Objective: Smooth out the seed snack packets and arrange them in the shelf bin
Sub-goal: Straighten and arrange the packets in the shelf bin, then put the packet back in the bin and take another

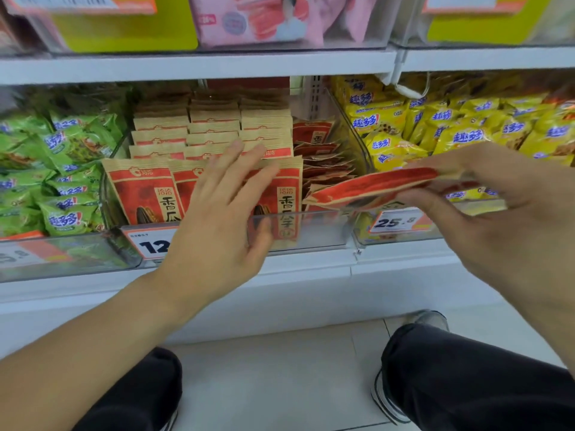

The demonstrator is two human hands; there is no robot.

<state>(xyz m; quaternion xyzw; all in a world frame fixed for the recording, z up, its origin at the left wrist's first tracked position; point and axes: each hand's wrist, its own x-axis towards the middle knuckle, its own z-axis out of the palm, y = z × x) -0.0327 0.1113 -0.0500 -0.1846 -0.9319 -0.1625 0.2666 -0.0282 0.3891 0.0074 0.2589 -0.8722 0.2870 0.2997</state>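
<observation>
Seed packets (141, 194) fill the clear shelf bin (311, 231) upright.

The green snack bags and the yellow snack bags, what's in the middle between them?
In the head view, a clear bin of red seed packets sits between the green bags and yellow bags.

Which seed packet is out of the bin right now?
The red seed packet pinched flat in the right hand, held edge-on in front of the yellow snack bags. The others stand or lie inside the clear bin.
</observation>
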